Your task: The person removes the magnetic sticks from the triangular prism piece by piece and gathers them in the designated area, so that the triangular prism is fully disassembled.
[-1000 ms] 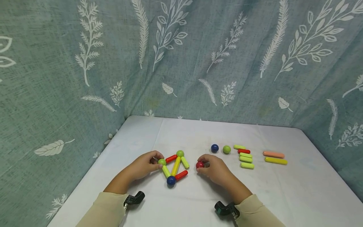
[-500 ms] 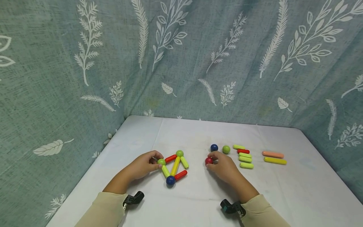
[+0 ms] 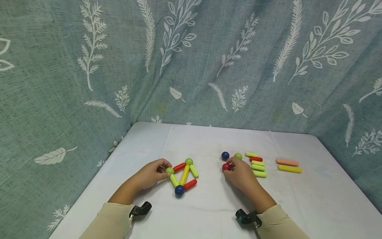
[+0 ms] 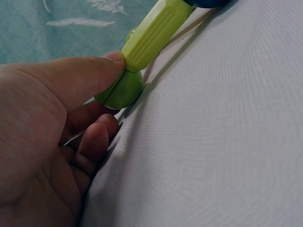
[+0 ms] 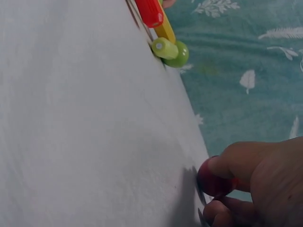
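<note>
My left hand [image 3: 152, 174] pinches a green ball [image 3: 169, 170] at the left corner of a flat figure of balls and sticks. From that ball a red stick [image 3: 179, 167] runs to another green ball [image 3: 189, 161], and a lime stick [image 4: 156, 35] runs to a blue ball [image 3: 179, 190]. Between those two balls lies a yellow stick [image 3: 184, 175]. A second lime stick [image 3: 194, 171] and a second red stick [image 3: 190, 184] point out to the right with free ends. My right hand [image 3: 241, 174] holds a red ball [image 3: 226, 167] between thumb and fingers, close over the cloth.
Behind the right hand sit a loose blue ball [image 3: 225, 155] and a green ball [image 3: 237, 156], partly covered by the fingers. Several short lime sticks [image 3: 258, 167] and a red one [image 3: 256, 159] lie right of them. Farther right are an orange stick [image 3: 287, 162] and a long yellow stick [image 3: 289, 169].
My right hand has moved right and slightly back with the red ball, toward the loose blue and green balls. The left hand and the figure stay in place.
</note>
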Demonstrator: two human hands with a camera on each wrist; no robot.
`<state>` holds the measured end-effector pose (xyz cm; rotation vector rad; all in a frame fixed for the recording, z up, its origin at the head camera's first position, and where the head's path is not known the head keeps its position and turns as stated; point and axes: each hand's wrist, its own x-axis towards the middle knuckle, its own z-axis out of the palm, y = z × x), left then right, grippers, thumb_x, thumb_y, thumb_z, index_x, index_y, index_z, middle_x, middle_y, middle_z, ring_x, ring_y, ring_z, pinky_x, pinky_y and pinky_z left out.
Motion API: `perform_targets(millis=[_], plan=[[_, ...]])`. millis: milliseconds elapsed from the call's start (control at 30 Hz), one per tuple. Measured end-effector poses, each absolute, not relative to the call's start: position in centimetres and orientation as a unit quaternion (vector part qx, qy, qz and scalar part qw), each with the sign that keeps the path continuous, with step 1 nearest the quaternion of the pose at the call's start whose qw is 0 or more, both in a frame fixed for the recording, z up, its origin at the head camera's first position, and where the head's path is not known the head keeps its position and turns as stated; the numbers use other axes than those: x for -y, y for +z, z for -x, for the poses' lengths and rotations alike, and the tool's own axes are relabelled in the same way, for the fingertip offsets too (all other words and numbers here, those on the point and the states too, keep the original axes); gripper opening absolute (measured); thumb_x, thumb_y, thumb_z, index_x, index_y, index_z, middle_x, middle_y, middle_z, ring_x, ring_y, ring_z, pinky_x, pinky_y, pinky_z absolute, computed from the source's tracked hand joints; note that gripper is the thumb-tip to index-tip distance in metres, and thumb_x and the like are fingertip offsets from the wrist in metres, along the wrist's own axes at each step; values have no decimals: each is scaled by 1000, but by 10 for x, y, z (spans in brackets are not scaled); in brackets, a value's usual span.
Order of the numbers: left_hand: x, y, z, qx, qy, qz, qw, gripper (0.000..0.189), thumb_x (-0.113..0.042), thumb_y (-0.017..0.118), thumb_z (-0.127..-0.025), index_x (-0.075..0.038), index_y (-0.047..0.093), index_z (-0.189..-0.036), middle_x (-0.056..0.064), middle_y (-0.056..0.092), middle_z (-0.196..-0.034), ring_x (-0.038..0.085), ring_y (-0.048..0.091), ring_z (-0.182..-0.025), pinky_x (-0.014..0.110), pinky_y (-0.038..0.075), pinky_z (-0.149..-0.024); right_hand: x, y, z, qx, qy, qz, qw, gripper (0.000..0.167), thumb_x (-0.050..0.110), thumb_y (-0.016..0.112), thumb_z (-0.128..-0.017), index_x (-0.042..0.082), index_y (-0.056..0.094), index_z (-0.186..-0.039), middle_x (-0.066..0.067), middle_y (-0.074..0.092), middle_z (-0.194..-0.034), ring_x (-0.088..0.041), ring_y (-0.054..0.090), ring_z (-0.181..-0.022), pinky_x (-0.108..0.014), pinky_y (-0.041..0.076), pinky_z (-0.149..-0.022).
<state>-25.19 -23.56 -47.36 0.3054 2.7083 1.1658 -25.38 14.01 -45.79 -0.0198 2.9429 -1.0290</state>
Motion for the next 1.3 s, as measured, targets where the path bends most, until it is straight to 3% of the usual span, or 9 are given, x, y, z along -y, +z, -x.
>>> perform_targets(millis=[167,467,667,900,1067,1300], plan=[[235,-473,251,-911,390,-103,88,27,-30,81,-94,-24,68,-117,-4,66,-104,16,59,-96,35,48,-83,-149,-458,257,-949,-314,9,-3,40,19,79,-92,15,68,-131,-9,72,-124,-28,64,-111,-51,56,-95],[234,-471,248,-909,394,-105,88,27,-28,80,-94,-23,68,-117,-3,65,-103,16,58,-95,35,48,-82,-154,-460,259,-947,-320,-5,-2,48,18,79,-94,13,64,-139,-12,68,-135,-31,62,-124,-55,53,-103],[235,-472,249,-908,396,-106,87,27,-29,81,-94,-23,68,-117,-3,65,-103,17,58,-96,35,48,-82,-156,-453,256,-931,-363,-23,-35,40,29,73,-99,12,65,-134,-10,68,-134,-30,64,-120,-48,57,-95],[236,-473,250,-910,392,-107,85,27,-31,81,-94,-25,68,-117,-4,65,-104,16,59,-97,36,48,-83,-159,-452,259,-921,-385,-49,-45,50,34,65,-102,11,56,-145,-17,47,-158,-40,39,-151,-64,38,-115],[235,-474,251,-911,389,-107,85,27,-31,81,-94,-25,68,-117,-4,66,-104,16,59,-97,36,48,-84,-161,-458,262,-922,-385,-46,-13,54,33,62,-103,9,52,-151,-16,44,-161,-39,36,-153,-64,35,-117],[236,-474,252,-911,389,-105,87,27,-31,81,-94,-25,68,-117,-3,65,-103,16,58,-96,36,47,-82,-160,-461,262,-922,-385,-34,-9,52,28,61,-102,8,52,-150,-18,41,-162,-41,34,-153,-66,32,-118]])
